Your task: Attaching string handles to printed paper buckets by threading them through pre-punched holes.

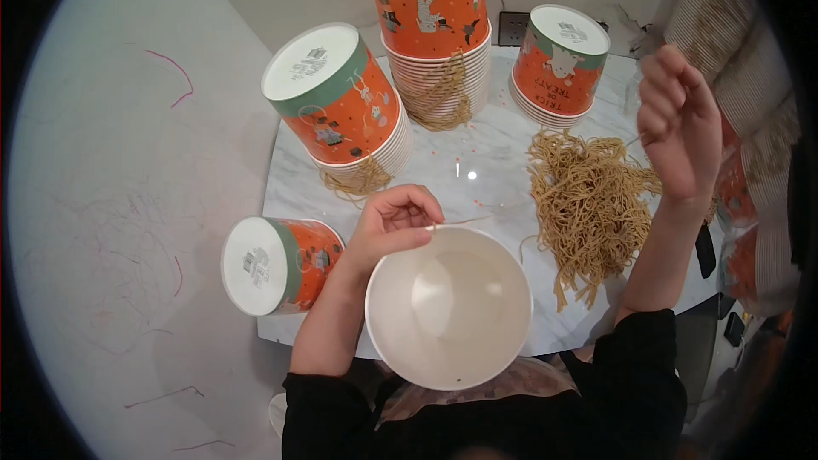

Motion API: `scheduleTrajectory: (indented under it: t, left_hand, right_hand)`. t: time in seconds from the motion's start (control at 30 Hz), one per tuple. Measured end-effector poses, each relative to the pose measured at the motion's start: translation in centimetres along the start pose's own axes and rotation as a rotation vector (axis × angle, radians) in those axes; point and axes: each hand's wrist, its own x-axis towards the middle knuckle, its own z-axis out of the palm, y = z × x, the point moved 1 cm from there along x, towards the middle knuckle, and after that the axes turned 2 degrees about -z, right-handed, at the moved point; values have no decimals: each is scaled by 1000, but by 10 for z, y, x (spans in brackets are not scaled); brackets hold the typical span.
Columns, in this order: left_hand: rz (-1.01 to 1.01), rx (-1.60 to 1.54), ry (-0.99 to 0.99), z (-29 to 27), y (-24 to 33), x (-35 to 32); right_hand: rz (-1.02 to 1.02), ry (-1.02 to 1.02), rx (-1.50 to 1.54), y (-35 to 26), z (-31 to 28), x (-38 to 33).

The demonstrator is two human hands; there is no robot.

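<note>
A white paper bucket (449, 307) faces me with its open mouth, tilted near the table's front edge. My left hand (396, 223) is closed at its rim, thumb pressed on the edge. A thin tan cord end (464, 221) sticks out beside that thumb. Raised at the right, my right hand (679, 123) has its fingers curled in; whether anything is between them I cannot make out. Below and left of it lies a loose heap of tan cords (592, 209).
Stacks of upside-down orange and green paper buckets stand at the left (336, 102), back middle (434, 21) and back right (558, 68); cords hang from two. Another bucket (285, 264) lies at the left. Bagged bucket stacks (724, 25) crowd the right. A wall socket (512, 28) sits behind.
</note>
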Motion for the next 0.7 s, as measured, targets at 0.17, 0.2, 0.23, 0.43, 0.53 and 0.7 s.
scheduleTrajectory:
  t: [0.17, 0.2, 0.23, 0.43, 0.53, 0.7]
  left_hand:
    - [18, 13, 243, -8, -5, 1]
    - [18, 5, 229, -7, -5, 5]
    - [22, 1, 272, -9, -6, 4]
    - [127, 95, 451, 0, 0, 2]
    - [258, 524, 533, 13, 20, 0]
    - [403, 1131, 359, 84, 63, 0]
  right_hand:
    - [348, -25, -889, 50, 43, -3]
    - [350, -67, -900, 56, 52, -4]
    - [356, -124, -896, 67, 56, -3]
    - [444, -160, -893, 80, 56, -6]
    - [349, -164, -893, 79, 61, -12]
    - [336, -162, -933, 82, 72, -15]
